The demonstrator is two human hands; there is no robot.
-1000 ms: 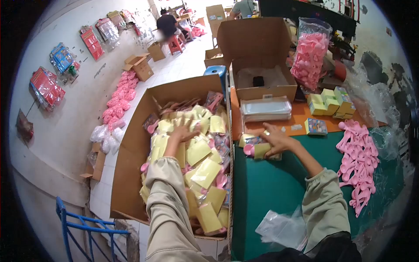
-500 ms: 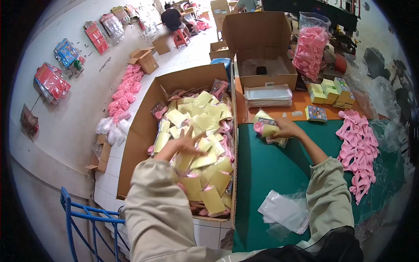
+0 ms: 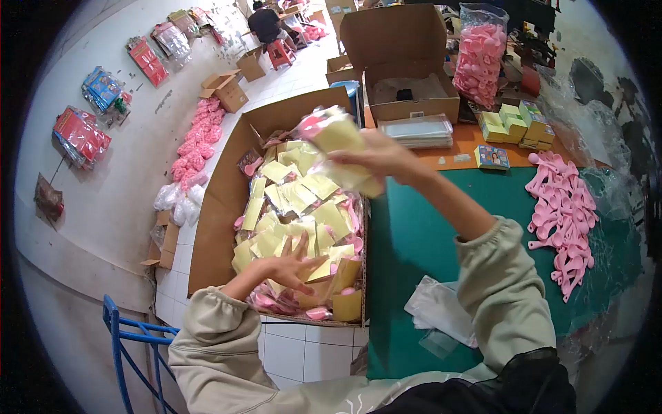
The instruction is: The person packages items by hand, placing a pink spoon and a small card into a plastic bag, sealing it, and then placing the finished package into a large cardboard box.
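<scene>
"In the head view, what does the right hand (image 3: 379, 157) hold?"

"It grips a blurred, glossy bundle of pale-yellow, plastic-wrapped packets (image 3: 339, 138) above an open brown cardboard box (image 3: 215, 214)."

"And the left hand (image 3: 293, 269)?"

"Open, fingers spread over a slick heap of similar rectangular packets (image 3: 300, 196) inside. Curved pink plastic spoons (image 3: 560, 200) lie piled on the smooth green tabletop (image 3: 414, 241)."

From my remote view, the site is a small packing workshop. Indicators: a cardboard carton (image 3: 215, 200) filled with bagged pieces, a green-topped worktable (image 3: 414, 248) with loose pink spoons (image 3: 562, 214), sample packs (image 3: 81, 134) on a scuffed wall, and a person (image 3: 265, 25) seated beyond.
</scene>
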